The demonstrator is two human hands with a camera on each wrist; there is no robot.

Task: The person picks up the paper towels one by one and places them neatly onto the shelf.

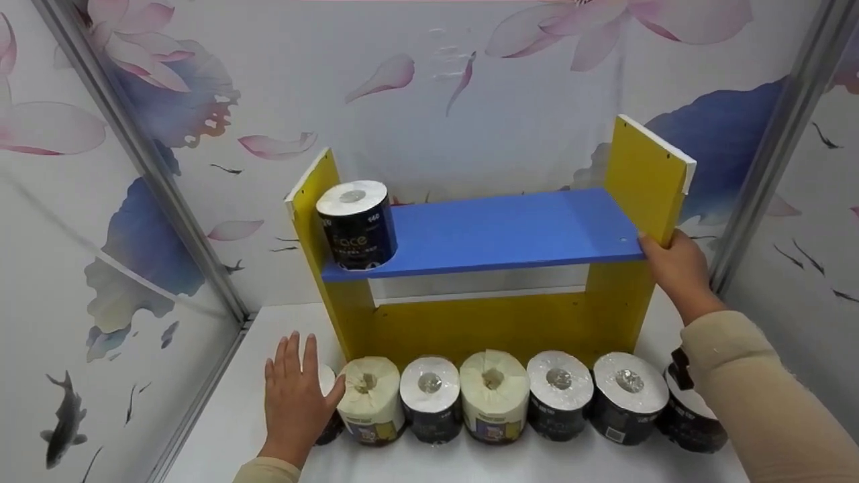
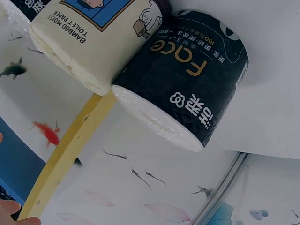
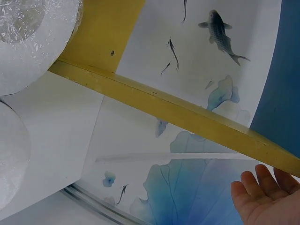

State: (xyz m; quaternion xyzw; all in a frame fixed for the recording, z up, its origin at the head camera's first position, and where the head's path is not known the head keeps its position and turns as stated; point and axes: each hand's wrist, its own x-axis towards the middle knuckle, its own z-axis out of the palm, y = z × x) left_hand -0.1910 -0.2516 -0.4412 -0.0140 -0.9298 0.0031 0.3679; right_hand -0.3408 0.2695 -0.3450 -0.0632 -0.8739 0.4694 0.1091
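Note:
A yellow shelf unit with a blue shelf board (image 1: 503,231) stands upright in the head view. My right hand (image 1: 681,275) holds the front edge of its right side panel (image 1: 644,178), thumb near the board's corner; in the right wrist view the fingers (image 3: 267,190) lie against the panel's outer side. One dark-wrapped paper roll (image 1: 359,228) stands at the board's left end. My left hand (image 1: 295,396), fingers straight and holding nothing, is over the leftmost roll of the front row, partly hiding it. A few of its fingertips (image 2: 18,215) show in the left wrist view.
Several rolls stand in a row before the unit's base, some dark-wrapped (image 1: 429,402), two cream-wrapped (image 1: 495,399). Beneath is a white table (image 1: 235,402). Printed walls (image 1: 470,147) with metal corner posts (image 1: 134,147) enclose the back and sides.

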